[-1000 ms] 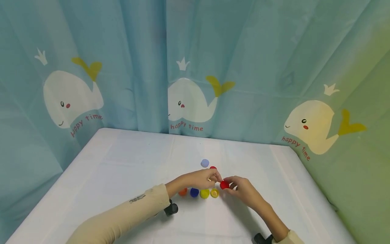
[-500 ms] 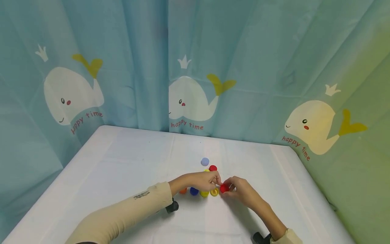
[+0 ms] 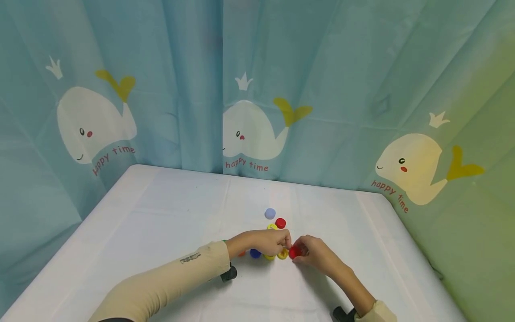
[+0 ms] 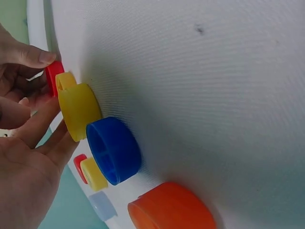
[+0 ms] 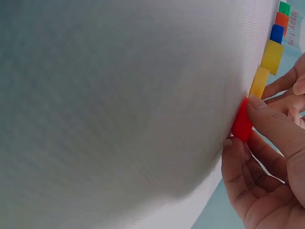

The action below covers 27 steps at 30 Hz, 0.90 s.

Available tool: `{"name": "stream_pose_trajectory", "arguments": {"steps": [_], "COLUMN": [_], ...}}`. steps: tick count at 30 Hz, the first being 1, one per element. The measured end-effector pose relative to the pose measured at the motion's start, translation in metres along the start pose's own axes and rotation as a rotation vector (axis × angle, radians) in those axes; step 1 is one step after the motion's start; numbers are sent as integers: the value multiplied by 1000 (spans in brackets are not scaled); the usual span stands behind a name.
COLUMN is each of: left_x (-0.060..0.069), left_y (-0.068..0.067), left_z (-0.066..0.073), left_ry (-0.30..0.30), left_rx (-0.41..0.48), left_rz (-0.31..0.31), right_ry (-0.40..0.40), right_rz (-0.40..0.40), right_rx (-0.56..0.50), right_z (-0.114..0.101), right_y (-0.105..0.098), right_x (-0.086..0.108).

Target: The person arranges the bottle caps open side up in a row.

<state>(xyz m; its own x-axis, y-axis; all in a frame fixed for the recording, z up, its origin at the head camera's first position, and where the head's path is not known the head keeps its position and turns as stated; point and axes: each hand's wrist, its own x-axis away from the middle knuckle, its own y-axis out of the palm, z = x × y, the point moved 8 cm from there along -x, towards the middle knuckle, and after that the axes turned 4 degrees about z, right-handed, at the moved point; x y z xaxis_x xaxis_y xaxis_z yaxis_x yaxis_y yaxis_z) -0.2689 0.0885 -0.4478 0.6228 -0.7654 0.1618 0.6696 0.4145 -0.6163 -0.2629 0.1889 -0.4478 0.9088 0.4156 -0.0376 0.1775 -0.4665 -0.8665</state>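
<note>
On white cloth (image 3: 193, 210), the right grip (image 3: 317, 254) pinches a partly hidden red cap (image 5: 242, 121), the left grip (image 3: 267, 240) loosely spread.

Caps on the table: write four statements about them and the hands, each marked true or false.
The right hand pinches a red cap. True.
The left hand grips the pale blue cap. False: that cap lies on the table, apart from both hands.
The dark blue cap sits between an orange cap and a yellow cap. True.
The green cap is next to the pinched red cap. False: it shows past the orange cap.
</note>
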Motion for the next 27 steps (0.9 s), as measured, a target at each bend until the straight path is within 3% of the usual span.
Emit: {"name": "stream_pose_trajectory", "arguments": {"steps": [9,16,21,27], "left_x": [5,10,15,19], "left_y": [-5,-20,-41,-73], "left_z": [0,-4,-14,-32], "left_ry": [-22,-29,-48,-158], "left_rx": [-17,-81,-71,-108], "left_rz": [20,79,198,399], "right_ry": [-28,-30,7,37], "right_rz": [10,-6,9,65], "right_rx": [16,1,1,-16], "right_z": [-4,-2,-1,3], "right_y": [-1,-4,-12,-21], "right_x": [-1,1,-4,-24]}}
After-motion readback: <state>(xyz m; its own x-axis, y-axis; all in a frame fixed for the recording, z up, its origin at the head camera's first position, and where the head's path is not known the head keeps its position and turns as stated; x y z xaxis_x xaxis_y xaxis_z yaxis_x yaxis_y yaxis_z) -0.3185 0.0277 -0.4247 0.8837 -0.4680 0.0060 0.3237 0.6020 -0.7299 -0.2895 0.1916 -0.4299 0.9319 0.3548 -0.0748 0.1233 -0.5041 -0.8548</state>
